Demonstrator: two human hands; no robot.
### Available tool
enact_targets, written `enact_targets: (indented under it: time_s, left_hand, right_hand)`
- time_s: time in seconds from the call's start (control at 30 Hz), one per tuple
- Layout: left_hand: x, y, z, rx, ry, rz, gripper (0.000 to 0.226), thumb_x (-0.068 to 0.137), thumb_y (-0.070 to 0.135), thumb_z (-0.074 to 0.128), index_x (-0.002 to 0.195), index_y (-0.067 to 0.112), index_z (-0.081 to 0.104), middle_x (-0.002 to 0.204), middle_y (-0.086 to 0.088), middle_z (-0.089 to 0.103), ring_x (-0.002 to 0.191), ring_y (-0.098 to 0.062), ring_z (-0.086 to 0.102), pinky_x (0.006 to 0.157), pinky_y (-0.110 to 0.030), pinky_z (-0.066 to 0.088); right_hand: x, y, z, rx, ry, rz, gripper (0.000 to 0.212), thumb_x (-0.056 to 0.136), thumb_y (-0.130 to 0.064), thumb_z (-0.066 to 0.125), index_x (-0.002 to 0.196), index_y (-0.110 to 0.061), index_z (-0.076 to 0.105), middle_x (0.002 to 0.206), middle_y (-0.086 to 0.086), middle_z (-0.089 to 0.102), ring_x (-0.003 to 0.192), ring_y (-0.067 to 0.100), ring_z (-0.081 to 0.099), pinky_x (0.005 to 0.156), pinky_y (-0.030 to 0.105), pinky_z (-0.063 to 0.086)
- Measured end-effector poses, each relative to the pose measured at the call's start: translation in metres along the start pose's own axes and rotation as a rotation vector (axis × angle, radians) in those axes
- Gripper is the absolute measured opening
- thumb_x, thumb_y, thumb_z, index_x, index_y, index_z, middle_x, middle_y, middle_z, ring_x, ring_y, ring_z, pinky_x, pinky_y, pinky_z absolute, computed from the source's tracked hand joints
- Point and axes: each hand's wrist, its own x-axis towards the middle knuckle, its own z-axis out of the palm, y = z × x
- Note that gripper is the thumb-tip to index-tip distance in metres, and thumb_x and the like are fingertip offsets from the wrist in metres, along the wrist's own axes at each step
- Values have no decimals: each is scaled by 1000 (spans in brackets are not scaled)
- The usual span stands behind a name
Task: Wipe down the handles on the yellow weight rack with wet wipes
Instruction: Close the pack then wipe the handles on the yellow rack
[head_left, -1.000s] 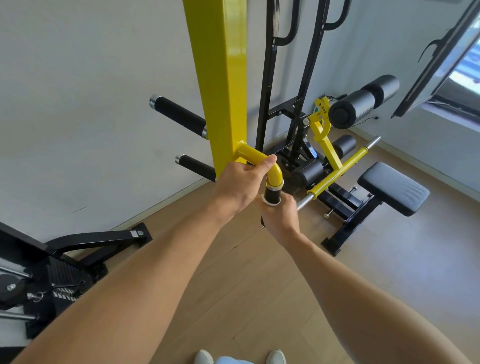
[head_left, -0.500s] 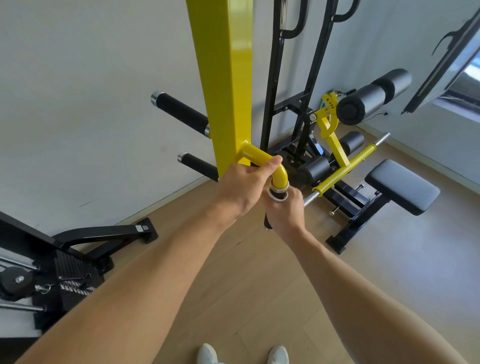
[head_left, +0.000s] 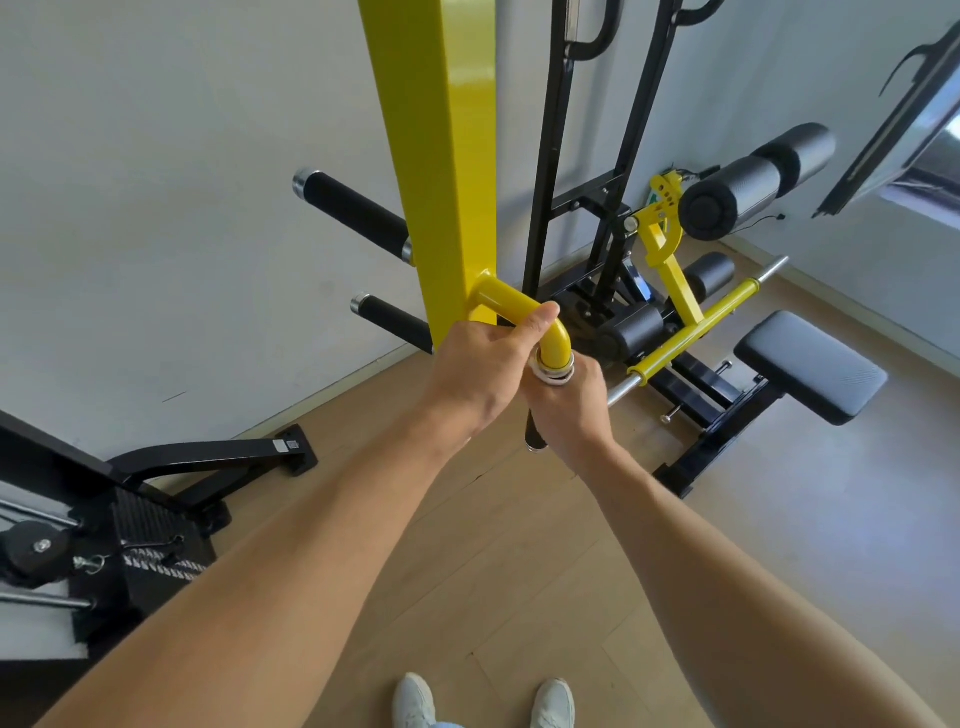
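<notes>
The yellow weight rack post (head_left: 441, 156) rises in the middle of the head view. A yellow curved tube (head_left: 504, 301) leaves it and bends down into a black handle (head_left: 534, 434), of which only the lower end shows. My left hand (head_left: 478, 374) is closed over the bend of the yellow tube. My right hand (head_left: 571, 410) is wrapped around the black handle just under the tube's collar. A white edge of the wet wipe (head_left: 551, 375) shows at the top of that fist.
Two black padded pegs (head_left: 353, 213) (head_left: 395, 322) stick out left of the post. A black bench pad (head_left: 810, 364), foam rollers (head_left: 753, 182) and a yellow bar (head_left: 696, 332) stand to the right. A black machine (head_left: 145, 519) sits at the lower left. My shoes (head_left: 415, 699) are on the wood floor.
My right hand has slid up the black handle to the collar under the yellow bend. My left hand has kept its grip on the tube.
</notes>
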Motion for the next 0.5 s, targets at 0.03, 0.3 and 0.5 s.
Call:
enact_targets:
  time_s: [0.03, 0.3, 0.5]
  left_hand:
    - [-1, 1, 1, 8, 15, 10, 49, 90, 59, 57, 62, 19, 63, 40, 17, 51, 58, -8, 56, 61, -23, 38]
    - [-4, -1, 6, -105, 90, -42, 65, 82, 65, 63, 100, 3, 71, 52, 9, 50, 52, -5, 52, 56, -22, 43]
    - [-25, -2, 4, -62, 207, -83, 51, 76, 69, 66, 82, 19, 74, 61, -6, 51, 70, -14, 56, 66, -32, 46]
  right_hand:
    - [-1, 7, 1, -11, -29, 58, 20, 85, -19, 74, 73, -9, 62, 63, 14, 63, 53, 25, 52, 49, 32, 42]
    - [-16, 69, -3, -216, -361, 396, 32, 84, -38, 74, 99, -11, 63, 84, 4, 67, 74, 20, 60, 61, 29, 46]
    - [-61, 63, -14, -336, -732, 517, 45, 84, -48, 74, 110, -18, 54, 94, 4, 72, 71, 16, 63, 70, 40, 59]
